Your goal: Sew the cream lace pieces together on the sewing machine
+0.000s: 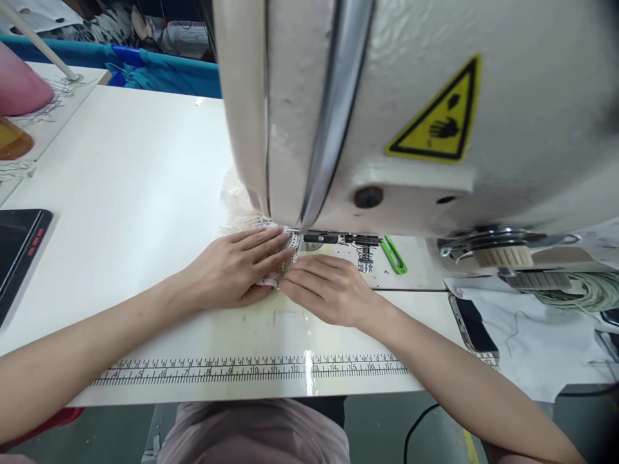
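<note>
A piece of white lace fabric (238, 196) lies at the sewing machine (300, 116), partly hidden by the machine head and my hands. Flat on the lace, fingers stretched forward, rests my left hand (236, 264). My right hand (329, 287) has its fingers pressed together on the near right edge of the lace, just in front of the needle area; its fingertips are partly hidden. Metal presser parts (365, 251) show beyond my right hand. To their right lies a small green thread snipper (394, 256).
A printed ruler scale (256, 370) runs along the table's front edge. Right of my forearm lie a phone (474, 322) and white cloth (536, 341). A dark device (22, 251) sits at left, near a pink thread cone (22, 84). The machine head overhangs the right side.
</note>
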`<state>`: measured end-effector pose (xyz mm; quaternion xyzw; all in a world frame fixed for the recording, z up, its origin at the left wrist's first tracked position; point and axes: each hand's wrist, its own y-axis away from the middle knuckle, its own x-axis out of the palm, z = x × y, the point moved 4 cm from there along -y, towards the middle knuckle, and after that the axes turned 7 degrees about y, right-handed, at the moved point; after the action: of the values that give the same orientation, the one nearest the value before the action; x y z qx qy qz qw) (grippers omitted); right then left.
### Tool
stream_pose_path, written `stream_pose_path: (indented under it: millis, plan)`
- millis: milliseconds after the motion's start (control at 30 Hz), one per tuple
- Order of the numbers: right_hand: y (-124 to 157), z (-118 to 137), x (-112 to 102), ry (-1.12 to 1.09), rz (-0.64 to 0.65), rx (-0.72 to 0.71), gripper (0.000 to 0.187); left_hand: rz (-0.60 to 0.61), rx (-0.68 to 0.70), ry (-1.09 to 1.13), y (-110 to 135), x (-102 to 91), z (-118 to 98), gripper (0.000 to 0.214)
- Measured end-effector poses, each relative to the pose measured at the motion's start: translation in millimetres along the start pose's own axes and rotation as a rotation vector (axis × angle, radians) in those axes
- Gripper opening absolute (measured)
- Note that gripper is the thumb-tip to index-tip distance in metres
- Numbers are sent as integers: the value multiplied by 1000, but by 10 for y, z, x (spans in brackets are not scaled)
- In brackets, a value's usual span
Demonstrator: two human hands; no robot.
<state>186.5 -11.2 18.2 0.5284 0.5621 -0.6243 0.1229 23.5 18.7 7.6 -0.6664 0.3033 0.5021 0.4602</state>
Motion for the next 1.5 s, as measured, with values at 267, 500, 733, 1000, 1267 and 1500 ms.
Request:
stream_pose_path:
  millis: [267,500,733,1000,1267,1500]
  plan:
    - [-5,-8,15,-5,-38,19,10,-7,13,-31,-37,-31,3,46]
    - [46,-35,36,14,51,45,16,-15,-17,-65,-63,-11,-16,46]
    - [120,-96,57,6,131,92,17,1,-44,-129,-85,1,-37,48]
    - [190,-187,76,-59,177,134,18,-3,-74,-129,-120,-5,-58,46]
    - [161,-243,38,-34,259,142,27,-14,-107,-110,-136,2,-53,44]
    - [206,-285,78,-33,260,162,20,-23,-143,-100,-152,14,-33,46]
